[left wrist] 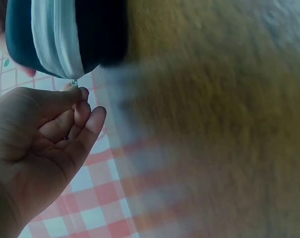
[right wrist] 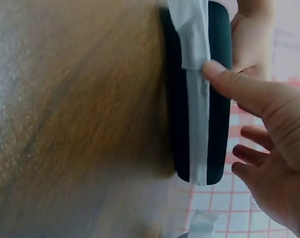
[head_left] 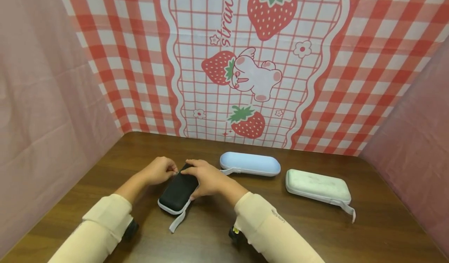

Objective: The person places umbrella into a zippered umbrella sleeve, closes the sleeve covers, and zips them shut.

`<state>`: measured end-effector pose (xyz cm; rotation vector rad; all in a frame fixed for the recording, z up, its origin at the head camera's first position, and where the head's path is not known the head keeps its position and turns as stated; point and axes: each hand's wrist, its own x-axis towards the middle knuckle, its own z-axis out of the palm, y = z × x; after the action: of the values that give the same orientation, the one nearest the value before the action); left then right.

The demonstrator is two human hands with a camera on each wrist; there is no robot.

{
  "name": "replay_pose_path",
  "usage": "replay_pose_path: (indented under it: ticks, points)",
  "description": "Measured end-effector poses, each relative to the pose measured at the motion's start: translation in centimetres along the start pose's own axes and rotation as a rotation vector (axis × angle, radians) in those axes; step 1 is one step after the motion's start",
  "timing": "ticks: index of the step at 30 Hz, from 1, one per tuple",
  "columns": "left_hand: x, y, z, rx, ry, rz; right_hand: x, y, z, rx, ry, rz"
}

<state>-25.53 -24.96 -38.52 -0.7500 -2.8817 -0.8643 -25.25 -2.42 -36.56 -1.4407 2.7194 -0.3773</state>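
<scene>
A black zip case (head_left: 180, 191) with a white zipper band lies slantwise on the table, left of the middle. My right hand (head_left: 210, 180) holds it, fingers over its top toward the far end. In the right wrist view, the thumb of my right hand (right wrist: 276, 126) presses on the side by the white zipper band (right wrist: 198, 131). At the far left corner, my left hand (head_left: 159, 171) pinches a small metal zipper pull (left wrist: 74, 83) between thumb and finger. A grey strap (head_left: 178, 222) hangs from the near end of the case.
A light blue case (head_left: 250, 163) lies behind and to the right, its grey strap pointing toward my right hand. Farther right is a pale green case (head_left: 317, 186) with a strap at its right end. A strawberry-print checked cloth (head_left: 245, 72) stands behind the wooden table (head_left: 280, 228).
</scene>
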Motion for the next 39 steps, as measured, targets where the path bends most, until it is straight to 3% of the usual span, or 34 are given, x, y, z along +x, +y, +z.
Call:
replay_pose_path:
  ticks: [10,23,31,39]
  points:
    - [0.3,0.3,-0.6,0.055,0.004,0.033,-0.1,0.3,0.0,-0.081,-0.012,-0.027]
    - [0.0,-0.1,-1.0,0.066,-0.023,0.053,-0.3,0.0,0.2,-0.114,-0.011,0.026]
    - [-1.4,-0.3,-1.3,0.045,-0.026,0.061,0.2,-0.2,0.8,-0.199,0.038,0.097]
    - [-3.0,-0.8,-1.4,0.04,-0.015,0.051,0.8,-1.1,0.9,-0.263,0.028,0.201]
